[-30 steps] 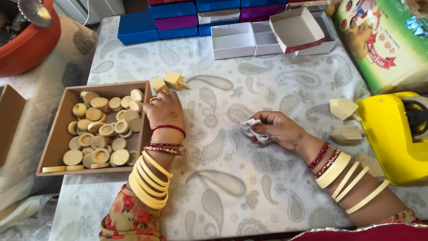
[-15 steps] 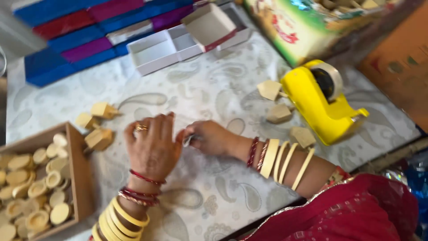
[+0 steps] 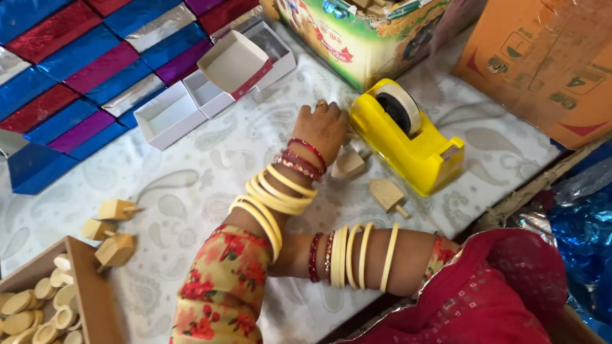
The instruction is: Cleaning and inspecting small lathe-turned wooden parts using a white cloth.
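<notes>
- At one o'clock, my left hand rests beside the yellow tape dispenser; its fingers are hidden, grip unclear.
- Beneath that forearm, my right hand is covered, grip unknowable.
- Wooden tops lie touching my left wrist.

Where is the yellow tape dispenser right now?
In the head view the yellow tape dispenser sits right of centre on the paisley tablecloth, just right of the left hand, with the orange cardboard box beyond it.
</notes>
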